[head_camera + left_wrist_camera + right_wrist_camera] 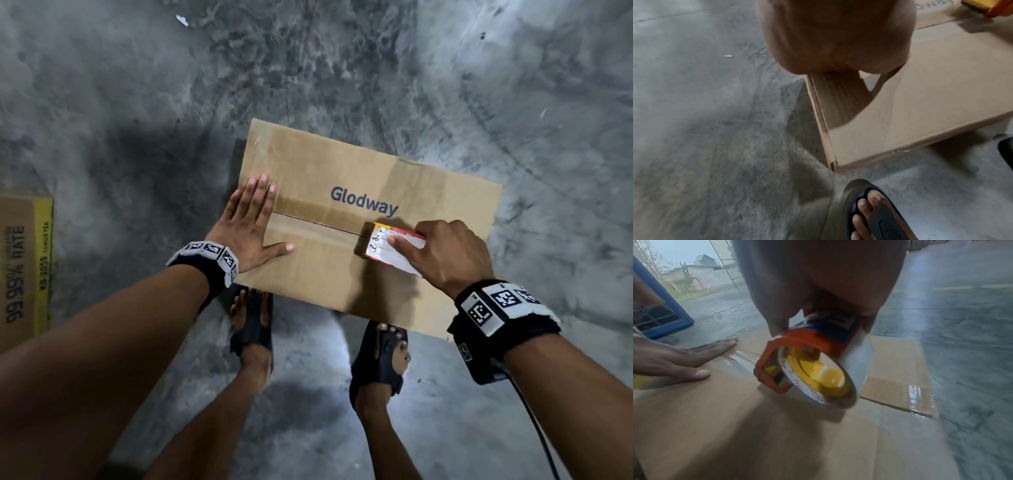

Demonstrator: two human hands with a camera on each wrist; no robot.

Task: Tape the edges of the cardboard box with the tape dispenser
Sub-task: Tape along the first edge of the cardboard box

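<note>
A flat brown cardboard box [342, 281] printed "Glodway" lies on the concrete floor, its two top flaps meeting at a centre seam [318, 224]. My left hand [250, 222] presses flat on the box's left end, fingers straight, over the seam. My right hand [442, 250] grips an orange tape dispenser [390, 245] holding a clear tape roll [838, 381], set down on the seam near the box's middle. In the right wrist view a shiny strip of tape [744, 358] runs from the dispenser [793, 356] toward the left hand [684, 360]. The box corner [834, 165] shows in the left wrist view.
Another cardboard box [24, 270] with yellow print lies at the far left. My two sandalled feet [253, 329] [380, 359] stand against the near edge of the box. A blue frame [663, 305] and an open gate are beyond. Bare concrete floor [342, 68] surrounds the box.
</note>
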